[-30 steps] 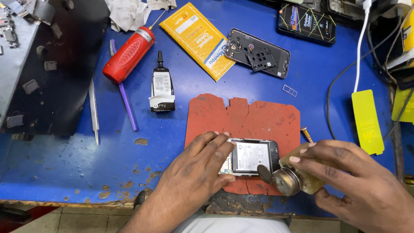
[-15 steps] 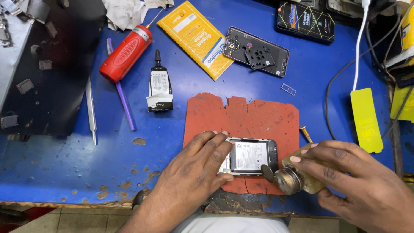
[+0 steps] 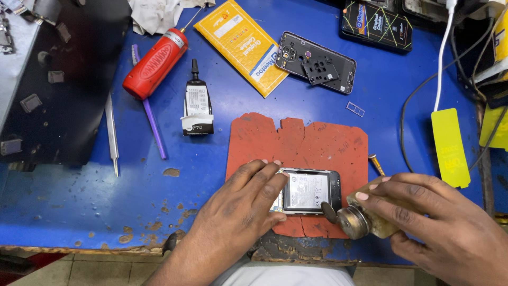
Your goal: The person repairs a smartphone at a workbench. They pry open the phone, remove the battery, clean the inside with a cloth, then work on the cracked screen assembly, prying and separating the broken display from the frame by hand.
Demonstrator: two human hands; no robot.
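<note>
the left hand (image 3: 241,204) pressed flat, fingers spread, on the opened phone (image 3: 309,191) lying on the red mat (image 3: 312,143) near the bench edge, while the right hand (image 3: 439,222) gripped a small brass-capped bottle (image 3: 365,217) just right of it.

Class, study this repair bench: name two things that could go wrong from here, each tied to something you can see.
1. The right hand holds a small bottle tipped over the opened phone; liquid might spill onto its exposed parts.
2. The phone lies near the table edge, pinned only by the left hand; it could slide off the red mat.
</note>
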